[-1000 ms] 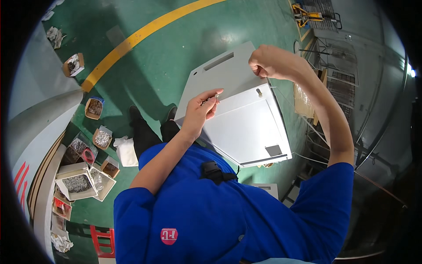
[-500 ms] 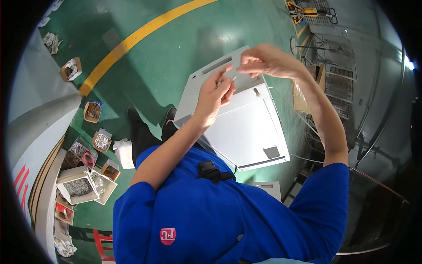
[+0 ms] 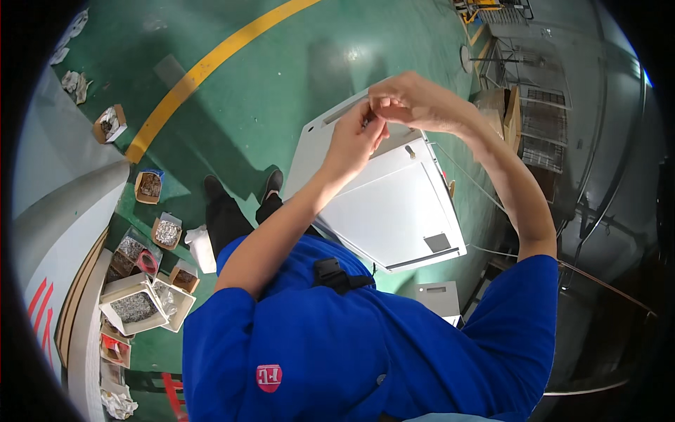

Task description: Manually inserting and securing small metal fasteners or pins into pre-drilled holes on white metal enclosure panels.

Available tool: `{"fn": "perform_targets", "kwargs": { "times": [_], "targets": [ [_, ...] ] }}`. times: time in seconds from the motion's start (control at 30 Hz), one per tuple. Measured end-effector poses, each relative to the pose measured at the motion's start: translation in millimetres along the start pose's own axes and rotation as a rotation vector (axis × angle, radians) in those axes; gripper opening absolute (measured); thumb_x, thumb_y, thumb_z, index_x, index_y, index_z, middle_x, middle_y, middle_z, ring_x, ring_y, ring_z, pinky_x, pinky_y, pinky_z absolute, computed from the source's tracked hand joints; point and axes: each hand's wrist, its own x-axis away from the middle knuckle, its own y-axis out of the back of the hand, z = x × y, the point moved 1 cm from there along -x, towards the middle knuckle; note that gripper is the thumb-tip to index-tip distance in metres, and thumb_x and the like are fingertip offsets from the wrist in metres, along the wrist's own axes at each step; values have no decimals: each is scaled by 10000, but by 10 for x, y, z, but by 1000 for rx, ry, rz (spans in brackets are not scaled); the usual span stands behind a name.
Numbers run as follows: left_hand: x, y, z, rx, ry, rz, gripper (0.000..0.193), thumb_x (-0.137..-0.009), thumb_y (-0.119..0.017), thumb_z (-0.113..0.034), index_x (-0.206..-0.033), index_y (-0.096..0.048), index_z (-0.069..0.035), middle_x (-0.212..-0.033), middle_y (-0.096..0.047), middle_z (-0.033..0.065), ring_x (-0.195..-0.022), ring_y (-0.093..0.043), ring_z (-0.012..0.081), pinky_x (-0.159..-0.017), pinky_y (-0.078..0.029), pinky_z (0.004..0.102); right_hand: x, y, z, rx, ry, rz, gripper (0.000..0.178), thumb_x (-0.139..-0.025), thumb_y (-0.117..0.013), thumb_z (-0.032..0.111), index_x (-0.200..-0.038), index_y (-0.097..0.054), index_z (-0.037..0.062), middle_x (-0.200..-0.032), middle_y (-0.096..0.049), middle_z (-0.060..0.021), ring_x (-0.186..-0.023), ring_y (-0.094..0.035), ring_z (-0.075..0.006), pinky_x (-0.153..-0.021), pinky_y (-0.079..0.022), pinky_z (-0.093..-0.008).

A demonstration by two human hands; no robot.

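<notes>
My left hand point(image 3: 351, 141) and my right hand point(image 3: 411, 104) meet over the far end of a white box-shaped cabinet point(image 3: 383, 204). The fingers of both are bent together and touch at the tips. Whatever is pinched between them is hidden and too small to name. Under my forearms, the cabinet's white face carries a small dark keyhole-shaped fitting point(image 3: 410, 151) and a dark grey rectangle point(image 3: 436, 243). A slot shows in its far panel, partly behind my left hand.
At left on the green floor stand several open boxes of small parts, among them a white bin point(image 3: 133, 307) and a carton point(image 3: 167, 232). A smaller white cabinet point(image 3: 439, 299) is close to my right side. Wire racks point(image 3: 545, 119) line the right. A yellow line point(image 3: 204, 69) crosses the floor.
My hands, apart before, have come together at the fingertips. The left hand moved right and a little up. A small whitish bit seen at its fingers is now hidden. The view shifted slightly.
</notes>
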Motion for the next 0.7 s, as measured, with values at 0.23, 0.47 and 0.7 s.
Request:
{"fn": "perform_targets", "kwargs": {
  "times": [0.23, 0.47, 0.7],
  "targets": [
    [-61, 82, -23, 611, 67, 16, 323, -959, -407, -171, -1149, -497, 74, -1069, -583, 107, -1017, -585, 199, -910, -502, 337, 86, -92, -30, -21, 187, -231, 154, -766, -660, 133, -886, -614, 47, -758, -590, -55, -751, -553, -207, -691, -437, -329],
    [-16, 152, 214, 726, 124, 23, 249, -965, -394, -160, -1038, -543, 27, -982, -604, 82, -926, -591, 154, -904, -475, 323, 143, -455, -58, 324, 434, -350, 213, -653, -715, 107, -838, -613, 84, -765, -582, -16, -721, -519, -212, -668, -421, -342],
    [-37, 110, 357, 702, 129, 47, 242, -967, -377, -157, -1030, -548, 4, -939, -617, 63, -888, -598, 125, -862, -483, 318, 270, -537, -128, 351, 501, -437, 118, -682, -679, 87, -740, -577, 83, -685, -520, -26, -697, -519, -211, -645, -427, -341]
  ]
}}
